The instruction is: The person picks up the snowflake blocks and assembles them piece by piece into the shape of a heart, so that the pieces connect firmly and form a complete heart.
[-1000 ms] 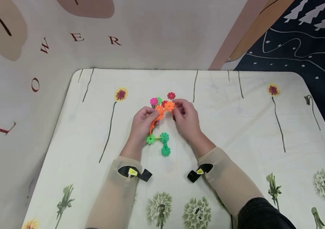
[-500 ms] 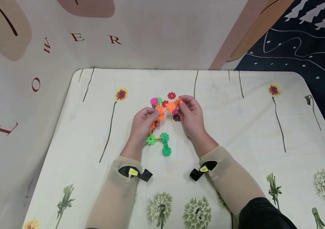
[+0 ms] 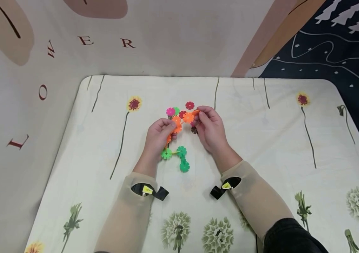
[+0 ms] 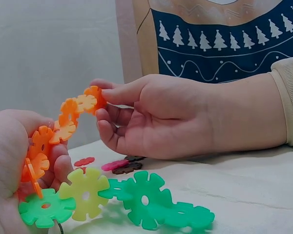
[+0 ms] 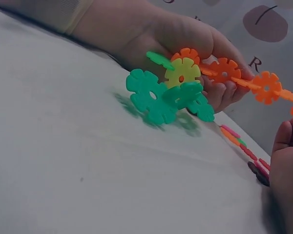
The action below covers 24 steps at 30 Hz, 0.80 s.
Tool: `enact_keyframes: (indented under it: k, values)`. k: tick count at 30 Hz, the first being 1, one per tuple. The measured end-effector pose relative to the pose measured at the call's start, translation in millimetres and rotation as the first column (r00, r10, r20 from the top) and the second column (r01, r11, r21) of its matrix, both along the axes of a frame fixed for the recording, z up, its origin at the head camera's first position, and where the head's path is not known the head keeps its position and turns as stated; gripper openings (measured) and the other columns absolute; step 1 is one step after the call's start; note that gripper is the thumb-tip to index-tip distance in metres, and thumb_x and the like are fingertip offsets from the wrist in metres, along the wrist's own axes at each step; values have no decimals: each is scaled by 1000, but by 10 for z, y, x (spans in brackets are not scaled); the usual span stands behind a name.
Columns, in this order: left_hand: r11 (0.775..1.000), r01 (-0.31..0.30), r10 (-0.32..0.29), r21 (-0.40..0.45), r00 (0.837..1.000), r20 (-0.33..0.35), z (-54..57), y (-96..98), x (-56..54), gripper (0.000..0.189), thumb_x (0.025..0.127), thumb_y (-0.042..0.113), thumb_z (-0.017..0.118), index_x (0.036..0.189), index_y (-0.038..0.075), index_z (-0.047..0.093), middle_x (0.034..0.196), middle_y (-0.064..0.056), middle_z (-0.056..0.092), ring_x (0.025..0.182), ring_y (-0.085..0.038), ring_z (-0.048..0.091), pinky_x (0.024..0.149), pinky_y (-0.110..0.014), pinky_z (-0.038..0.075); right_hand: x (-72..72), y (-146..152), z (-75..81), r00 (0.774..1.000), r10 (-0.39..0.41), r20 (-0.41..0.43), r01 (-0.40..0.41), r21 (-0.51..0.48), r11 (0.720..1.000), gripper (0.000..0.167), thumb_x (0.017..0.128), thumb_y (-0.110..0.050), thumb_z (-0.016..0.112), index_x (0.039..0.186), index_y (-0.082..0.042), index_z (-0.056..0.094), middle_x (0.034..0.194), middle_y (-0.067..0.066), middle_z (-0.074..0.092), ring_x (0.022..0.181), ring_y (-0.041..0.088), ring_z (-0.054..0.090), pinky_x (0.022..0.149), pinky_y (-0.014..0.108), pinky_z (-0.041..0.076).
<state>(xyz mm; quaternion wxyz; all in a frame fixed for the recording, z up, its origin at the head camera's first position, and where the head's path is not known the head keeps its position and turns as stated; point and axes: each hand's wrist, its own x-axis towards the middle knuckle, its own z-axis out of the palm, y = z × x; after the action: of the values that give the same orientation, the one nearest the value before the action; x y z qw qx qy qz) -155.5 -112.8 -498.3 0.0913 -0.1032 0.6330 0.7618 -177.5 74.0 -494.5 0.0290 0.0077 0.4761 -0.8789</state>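
Note:
A chain of flower-shaped plastic discs slotted together hangs between the two hands. Its orange stretch (image 3: 188, 117) runs from the left hand (image 3: 158, 137) up to the right hand (image 3: 211, 130). The left hand grips orange discs between thumb and fingers, covering part of them. At the chain's far end, the right thumb and fingertips pinch an orange disc (image 4: 99, 101), as the left wrist view shows. Below the left hand, the chain continues through a light green disc (image 4: 46, 214), a yellow disc (image 4: 74, 190) and several darker green discs (image 4: 149, 195) low over the table.
Loose discs lie behind the chain: a red disc (image 3: 190, 105), a magenta disc (image 3: 170, 111), a green disc (image 3: 176, 110) and a dark brown disc (image 3: 194, 130) partly behind the right hand. They rest on a white flower-printed tablecloth (image 3: 261, 140). A printed wall hanging (image 3: 179, 42) stands beyond.
Over the first half second my right hand moved slightly right, bringing its orange disc and the magenta and brown discs into sight. Since then the pinched disc has tilted a little. My left hand stays put.

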Motion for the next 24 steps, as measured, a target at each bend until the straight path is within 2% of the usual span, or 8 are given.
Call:
enact_keyframes:
  k: [5, 10, 16, 20, 24]
  values:
    - [1000, 0, 0, 7, 1000, -6, 0, 5, 0, 14, 106, 15, 68, 112, 2, 67, 97, -8, 70, 72, -16, 61, 69, -22, 58, -10, 6, 15, 999, 7, 32, -4, -88, 996, 18, 113, -3, 46, 115, -7, 63, 108, 8, 58, 96, 20, 54, 84, 29, 52]
    - [1000, -3, 3, 5, 1000, -3, -2, 9, 3, 12, 106, 15, 69, 110, 4, 68, 96, -7, 70, 72, -15, 61, 69, -21, 58, -6, 8, 23, 999, 33, 32, -29, -139, 990, 24, 113, -2, 42, 109, -10, 65, 106, 7, 58, 93, 20, 53, 81, 28, 50]
    - [1000, -1, 1, -9, 1000, -4, -9, 9, -2, 15, 106, 15, 69, 111, 1, 68, 97, -9, 71, 73, -16, 62, 70, -22, 59, 3, 11, 11, 999, 42, -3, -42, -114, 993, 29, 111, 0, 43, 107, -11, 70, 107, 6, 60, 94, 19, 53, 81, 28, 50]
    - [1000, 0, 0, -21, 1000, 4, -9, 7, -6, 16, 105, 15, 70, 111, 1, 68, 100, -10, 72, 74, -16, 63, 71, -23, 60, 8, 14, -3, 999, 42, -30, -44, -61, 997, 24, 111, 1, 46, 112, -6, 69, 111, 7, 61, 95, 19, 54, 82, 27, 52]
    - [999, -4, 4, -33, 1000, 12, -7, 2, 0, 13, 105, 16, 70, 108, 3, 70, 100, -10, 72, 74, -16, 63, 72, -23, 60, 11, 14, -18, 998, 40, -40, -40, -2, 999, 23, 112, -1, 49, 112, -9, 71, 113, 7, 63, 95, 19, 57, 84, 26, 54]
